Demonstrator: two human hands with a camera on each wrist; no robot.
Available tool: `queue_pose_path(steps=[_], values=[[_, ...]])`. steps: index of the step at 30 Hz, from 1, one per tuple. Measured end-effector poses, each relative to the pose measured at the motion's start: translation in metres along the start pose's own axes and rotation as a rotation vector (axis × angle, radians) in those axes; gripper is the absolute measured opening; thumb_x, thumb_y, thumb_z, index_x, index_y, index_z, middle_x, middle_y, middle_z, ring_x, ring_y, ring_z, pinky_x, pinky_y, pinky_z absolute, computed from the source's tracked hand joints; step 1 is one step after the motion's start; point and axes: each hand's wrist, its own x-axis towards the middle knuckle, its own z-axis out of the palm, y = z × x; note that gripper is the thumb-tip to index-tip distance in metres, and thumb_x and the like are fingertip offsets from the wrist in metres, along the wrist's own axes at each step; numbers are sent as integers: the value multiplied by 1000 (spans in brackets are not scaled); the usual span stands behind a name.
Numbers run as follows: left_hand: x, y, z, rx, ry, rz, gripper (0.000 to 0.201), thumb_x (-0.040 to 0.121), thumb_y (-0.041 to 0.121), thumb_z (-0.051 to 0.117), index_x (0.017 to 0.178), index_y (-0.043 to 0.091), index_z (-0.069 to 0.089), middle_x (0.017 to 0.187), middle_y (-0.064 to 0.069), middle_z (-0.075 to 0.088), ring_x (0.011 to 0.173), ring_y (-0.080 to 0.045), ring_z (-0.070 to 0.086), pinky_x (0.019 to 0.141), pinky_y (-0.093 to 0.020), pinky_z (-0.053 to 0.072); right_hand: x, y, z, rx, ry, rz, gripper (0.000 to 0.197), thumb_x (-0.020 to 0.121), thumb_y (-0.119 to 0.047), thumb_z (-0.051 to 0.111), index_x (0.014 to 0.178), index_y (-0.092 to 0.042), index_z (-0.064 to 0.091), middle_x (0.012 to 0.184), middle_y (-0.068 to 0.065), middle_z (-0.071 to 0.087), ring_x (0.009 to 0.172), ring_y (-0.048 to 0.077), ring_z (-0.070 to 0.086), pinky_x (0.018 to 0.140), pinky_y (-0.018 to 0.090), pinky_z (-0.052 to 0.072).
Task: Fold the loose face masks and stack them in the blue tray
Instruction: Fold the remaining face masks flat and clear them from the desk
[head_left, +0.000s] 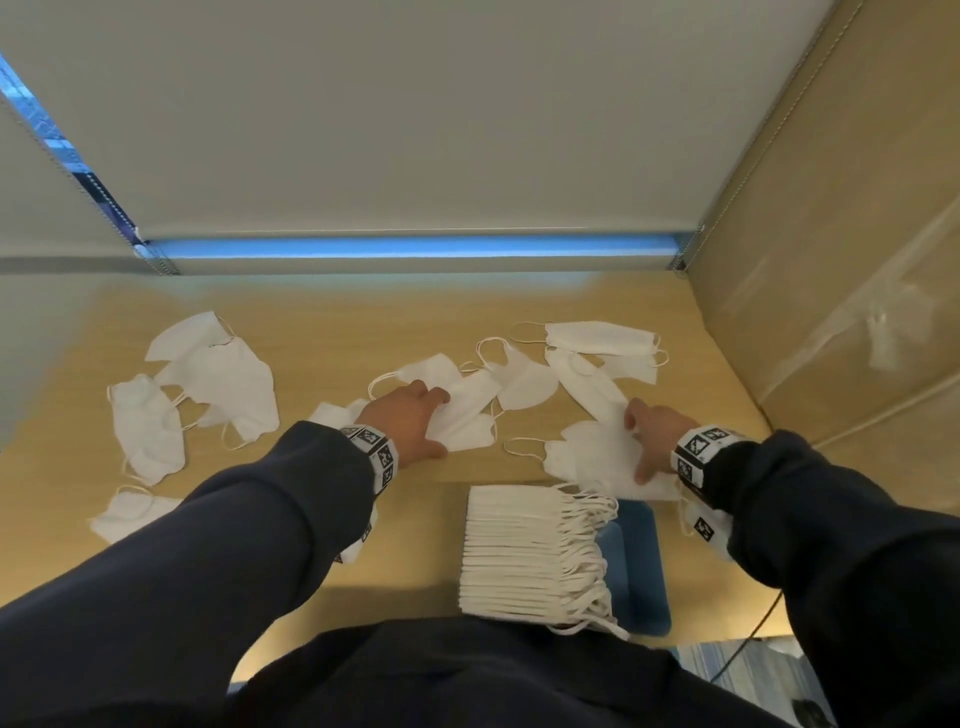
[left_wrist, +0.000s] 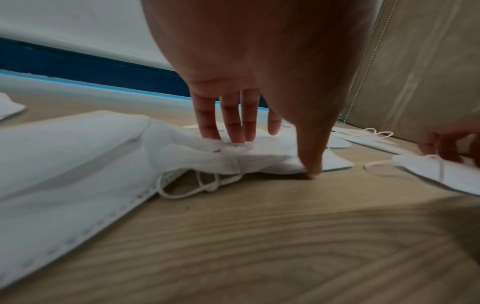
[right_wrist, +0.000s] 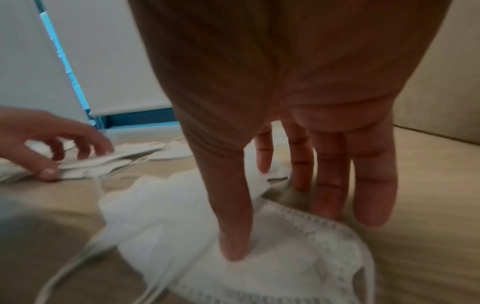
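Several loose white face masks lie on the wooden table (head_left: 363, 322). My left hand (head_left: 434, 421) pinches one mask (head_left: 467, 421) at mid-table; in the left wrist view its fingers (left_wrist: 233, 131) sit on top, the thumb is at the near edge, and the mask (left_wrist: 194, 152) bunches between them. My right hand (head_left: 647, 441) presses another mask (head_left: 587, 452) flat just beyond the tray. The thumb rests on this mask (right_wrist: 285, 257) while the fingers (right_wrist: 332, 185) stay straight. The blue tray (head_left: 644, 561) near me holds a row of folded masks (head_left: 514, 551).
More loose masks lie at the left (head_left: 218, 374), near left (head_left: 130, 514) and far right (head_left: 602, 338). A beige panel (head_left: 831, 260) walls the right side and a grey blind (head_left: 415, 130) closes the back. A thin cable (head_left: 769, 613) hangs off the near right edge.
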Motion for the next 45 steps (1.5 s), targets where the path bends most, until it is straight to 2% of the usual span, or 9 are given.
queue_pose_path(steps=[8, 11, 13, 20, 24, 27, 31, 40, 45], values=[[18, -6, -27, -182, -43, -72, 38, 78, 40, 82, 114, 33, 73, 99, 11, 71, 91, -14, 64, 80, -30, 51, 12, 14, -39, 235, 21, -157, 51, 68, -23, 92, 104, -23, 56, 100, -2, 63, 92, 19, 58, 67, 27, 42], [15, -14, -44, -414, 14, -122, 18, 79, 29, 84, 95, 30, 76, 81, 12, 65, 82, -16, 63, 69, -24, 42, 3, 9, -70, 318, 14, -283, 21, 74, -22, 89, 80, -24, 69, 81, -6, 65, 76, 13, 56, 68, 24, 40], [9, -17, -58, -515, 82, -137, 11, 84, 24, 80, 87, 30, 71, 81, 8, 66, 83, -21, 64, 67, -26, 41, -7, 3, -86, 322, 17, -342, 14, 79, -20, 85, 86, -25, 74, 82, -5, 68, 73, 11, 57, 70, 23, 41], [-24, -19, -96, -1018, 288, -146, 29, 93, 21, 69, 122, 18, 69, 116, 3, 73, 106, -19, 68, 92, -40, 55, -40, -23, -119, 244, 146, -414, 42, 89, -9, 68, 126, -29, 69, 85, -7, 63, 70, 8, 56, 60, 15, 40], [-49, -14, -98, -1272, 340, -116, 36, 93, 11, 69, 127, 19, 66, 117, 2, 75, 106, -19, 72, 90, -44, 59, -54, -33, -113, 724, -55, -400, 58, 89, 5, 65, 137, -27, 58, 117, 16, 69, 94, 34, 69, 78, 37, 58], [-69, -8, -92, -1391, 343, -111, 38, 92, 10, 71, 129, 17, 67, 116, -2, 76, 106, -24, 73, 85, -44, 59, -62, -49, -95, 1182, -248, -373, 58, 87, 17, 60, 137, -14, 58, 124, 28, 67, 97, 37, 70, 72, 36, 62], [-93, 3, -87, -1578, 354, -153, 26, 94, 12, 68, 119, 8, 73, 113, -9, 77, 106, -29, 73, 85, -40, 58, -76, -84, -68, 1397, -339, -411, 44, 87, 15, 59, 126, -5, 66, 122, 19, 71, 106, 31, 71, 84, 40, 62], [-141, 3, -74, -1857, 435, -215, 38, 77, 13, 76, 115, 6, 74, 116, -17, 75, 107, -38, 71, 95, -52, 55, -106, -158, -32, 1571, -186, -369, 28, 92, -12, 69, 119, -5, 72, 121, 17, 73, 104, 34, 70, 78, 43, 55], [-156, -3, -67, -1855, 423, -228, 32, 81, 19, 73, 111, 7, 75, 112, -16, 76, 91, -28, 74, 80, -40, 60, -117, -182, -17, 1589, -86, -362, 22, 94, -13, 67, 114, -7, 75, 114, 16, 75, 95, 30, 72, 75, 39, 57]])
